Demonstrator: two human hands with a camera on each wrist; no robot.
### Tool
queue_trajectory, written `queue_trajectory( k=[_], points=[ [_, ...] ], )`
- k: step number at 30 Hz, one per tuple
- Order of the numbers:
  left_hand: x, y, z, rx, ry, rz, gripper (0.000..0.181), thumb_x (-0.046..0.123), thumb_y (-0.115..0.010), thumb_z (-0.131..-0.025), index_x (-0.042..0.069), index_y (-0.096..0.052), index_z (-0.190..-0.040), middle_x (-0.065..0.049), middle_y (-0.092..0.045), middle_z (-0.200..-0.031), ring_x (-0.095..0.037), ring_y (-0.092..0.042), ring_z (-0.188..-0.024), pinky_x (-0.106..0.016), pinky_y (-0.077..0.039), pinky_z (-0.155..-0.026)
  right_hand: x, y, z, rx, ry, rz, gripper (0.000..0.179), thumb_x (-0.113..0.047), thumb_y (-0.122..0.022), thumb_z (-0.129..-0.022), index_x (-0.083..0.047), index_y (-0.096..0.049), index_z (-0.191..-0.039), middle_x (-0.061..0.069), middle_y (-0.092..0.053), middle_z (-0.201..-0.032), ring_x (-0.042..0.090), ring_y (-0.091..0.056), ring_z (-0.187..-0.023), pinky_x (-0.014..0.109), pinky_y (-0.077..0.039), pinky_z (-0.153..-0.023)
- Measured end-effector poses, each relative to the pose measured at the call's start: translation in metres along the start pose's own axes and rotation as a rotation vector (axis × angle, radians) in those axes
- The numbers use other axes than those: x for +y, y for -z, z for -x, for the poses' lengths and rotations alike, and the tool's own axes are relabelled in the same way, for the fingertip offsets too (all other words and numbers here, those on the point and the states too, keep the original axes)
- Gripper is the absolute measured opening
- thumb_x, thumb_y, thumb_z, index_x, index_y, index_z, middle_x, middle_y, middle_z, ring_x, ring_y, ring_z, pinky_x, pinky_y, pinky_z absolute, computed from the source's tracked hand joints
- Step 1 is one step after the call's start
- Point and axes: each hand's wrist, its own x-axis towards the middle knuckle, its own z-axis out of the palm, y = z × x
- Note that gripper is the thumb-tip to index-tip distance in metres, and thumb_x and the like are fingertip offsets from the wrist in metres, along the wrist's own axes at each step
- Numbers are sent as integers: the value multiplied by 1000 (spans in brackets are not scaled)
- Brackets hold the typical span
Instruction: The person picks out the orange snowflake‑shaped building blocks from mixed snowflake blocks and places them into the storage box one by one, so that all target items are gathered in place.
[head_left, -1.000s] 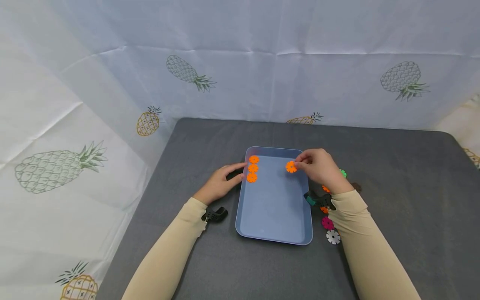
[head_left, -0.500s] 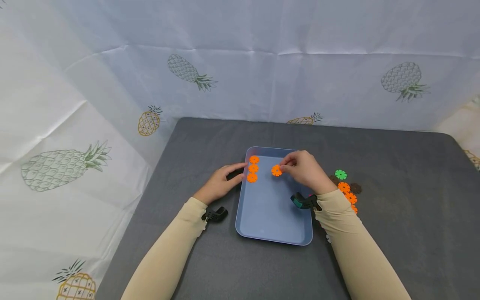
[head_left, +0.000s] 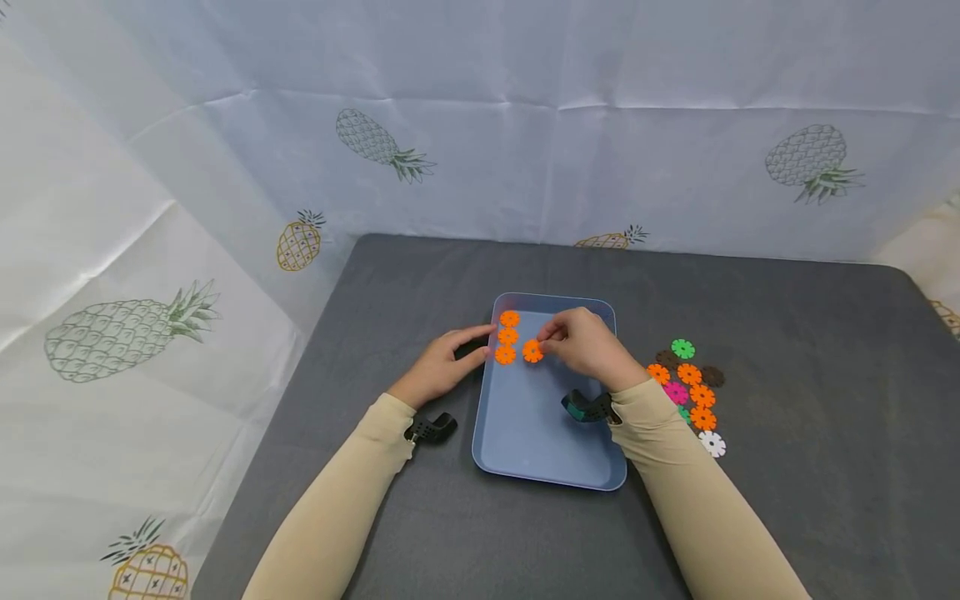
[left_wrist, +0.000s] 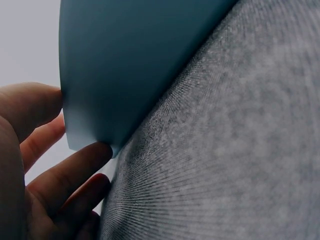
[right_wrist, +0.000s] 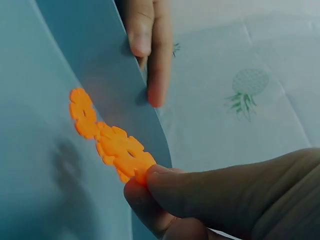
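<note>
In the head view my right hand (head_left: pixel 588 343) pinches an orange notched plastic disc (head_left: pixel 532 352) between thumb and fingers, over the upper left part of a shallow blue tray (head_left: pixel 547 446). Three matching orange discs (head_left: pixel 507 336) lie in a column along the tray's left wall, just left of the held one. The right wrist view shows the held disc (right_wrist: pixel 129 152) by its edge at the fingertips, overlapping the discs behind it. My left hand (head_left: pixel 441 367) rests its fingertips on the tray's left rim, and the left wrist view has its relaxed fingers (left_wrist: pixel 75 170) against the outer wall.
Right of the tray, a loose cluster of notched discs lies on the dark grey tabletop (head_left: pixel 795 417): several orange, plus green (head_left: pixel 682 348), brown (head_left: pixel 712 377), magenta (head_left: pixel 676 392) and white (head_left: pixel 712 443) ones. A pineapple-print cloth (head_left: pixel 480 175) hangs behind and to the left.
My right hand has carried the orange disc leftward across the tray and slightly nearer to me, to beside the column. More of the disc cluster shows at right. The left hand stays put.
</note>
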Motion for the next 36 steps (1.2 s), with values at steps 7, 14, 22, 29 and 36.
queue_trajectory(
  k=[7,14,22,29,36],
  points=[
    [1,1,-1,-2,-15,-1,48,29,-64,-107,20,-58,-154,-5,-55,-156,-29,-47,-146,-53,-35,-123,-3,-12,-4,-32,-8,8,7,-8,-74,-96,-4,-79,-98,6,-73,-88,19,-61,-74,29,-50,-66],
    [0,0,-2,1,-21,-9,48,33,-64,-107,21,-58,-153,-5,-56,-155,-28,-49,-145,-53,-36,-122,-4,-23,-4,-47,27,6,6,-6,-74,-93,-3,-79,-95,6,-73,-84,18,-61,-71,29,-51,-64],
    [-1,0,-1,-2,-18,-2,47,32,-64,-107,21,-58,-153,-4,-56,-156,-27,-48,-146,-52,-36,-122,-5,-30,-4,-50,39,23,6,-6,-74,-92,-4,-79,-92,4,-73,-81,16,-61,-69,28,-50,-63],
    [-2,-1,0,4,-25,-11,48,31,-62,-108,19,-57,-154,-6,-55,-157,-30,-47,-146,-54,-35,-122,-7,-36,-4,-61,66,41,4,-7,-76,-89,-6,-77,-86,1,-69,-73,15,-57,-64,27,-47,-59],
    [-2,0,0,7,-41,-10,47,32,-63,-107,20,-59,-153,-5,-56,-155,-29,-48,-145,-52,-37,-121,-5,-44,-4,-55,154,65,4,-6,-76,-88,-5,-76,-85,-1,-67,-74,13,-56,-65,26,-48,-61]
  ],
)
